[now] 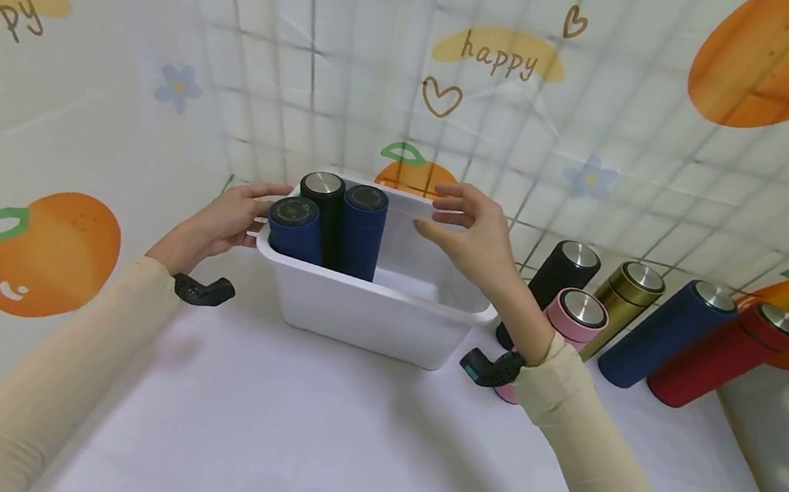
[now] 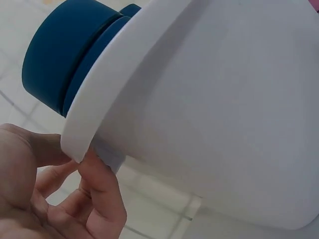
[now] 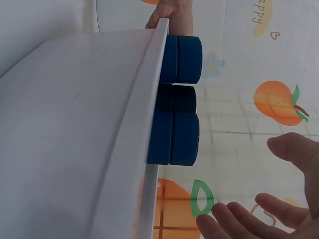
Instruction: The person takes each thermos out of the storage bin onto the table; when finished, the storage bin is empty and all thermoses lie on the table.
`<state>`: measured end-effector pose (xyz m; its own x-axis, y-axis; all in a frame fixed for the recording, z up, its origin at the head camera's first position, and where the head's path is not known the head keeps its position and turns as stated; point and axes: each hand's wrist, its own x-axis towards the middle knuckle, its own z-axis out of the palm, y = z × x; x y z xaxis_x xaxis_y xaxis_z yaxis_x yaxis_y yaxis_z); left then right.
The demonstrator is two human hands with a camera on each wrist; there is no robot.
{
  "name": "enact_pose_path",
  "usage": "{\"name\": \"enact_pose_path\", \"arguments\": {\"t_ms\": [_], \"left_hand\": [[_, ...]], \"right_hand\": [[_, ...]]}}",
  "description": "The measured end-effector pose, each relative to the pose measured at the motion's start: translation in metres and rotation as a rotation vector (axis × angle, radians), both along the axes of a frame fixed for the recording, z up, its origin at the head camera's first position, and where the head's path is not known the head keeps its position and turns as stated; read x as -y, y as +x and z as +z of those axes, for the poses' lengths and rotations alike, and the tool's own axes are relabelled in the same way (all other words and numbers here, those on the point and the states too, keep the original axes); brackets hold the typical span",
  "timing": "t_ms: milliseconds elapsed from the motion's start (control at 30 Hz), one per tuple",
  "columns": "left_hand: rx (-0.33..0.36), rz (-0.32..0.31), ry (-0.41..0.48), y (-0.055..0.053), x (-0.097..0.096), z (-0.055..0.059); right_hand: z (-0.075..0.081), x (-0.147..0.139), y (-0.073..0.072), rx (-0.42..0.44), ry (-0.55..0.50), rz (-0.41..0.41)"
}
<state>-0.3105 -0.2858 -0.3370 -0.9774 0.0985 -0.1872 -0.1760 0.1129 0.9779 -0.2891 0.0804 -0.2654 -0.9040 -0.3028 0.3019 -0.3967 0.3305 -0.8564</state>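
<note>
A white plastic bin (image 1: 370, 321) stands on the table with three vacuum flasks upright in its left part. One blue flask (image 1: 295, 227) is at the left corner, a black flask (image 1: 322, 203) with a silver lid top is behind it, and another blue flask (image 1: 363, 230) stands to the right. My left hand (image 1: 224, 217) pinches the bin's left rim; in the left wrist view the thumb (image 2: 50, 149) lies against the rim with fingers beneath it. My right hand (image 1: 473, 235) hovers over the bin's right part, fingers spread and holding nothing.
Right of the bin stand a black flask (image 1: 563, 271), a pink flask (image 1: 578, 314), a gold flask (image 1: 624, 303), a blue flask (image 1: 668, 333) and a red flask (image 1: 725, 352). A patterned cloth (image 1: 354, 93) over a wire grid backs the white table (image 1: 313, 425).
</note>
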Motion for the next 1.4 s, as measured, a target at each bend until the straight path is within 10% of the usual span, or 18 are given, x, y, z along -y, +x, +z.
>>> {"name": "enact_pose_path", "arguments": {"t_ms": [1400], "left_hand": [[0.109,0.033,-0.05,0.035,-0.002,0.017]], "right_hand": [[-0.009,0.011,-0.009,0.059,0.065,-0.006]]}}
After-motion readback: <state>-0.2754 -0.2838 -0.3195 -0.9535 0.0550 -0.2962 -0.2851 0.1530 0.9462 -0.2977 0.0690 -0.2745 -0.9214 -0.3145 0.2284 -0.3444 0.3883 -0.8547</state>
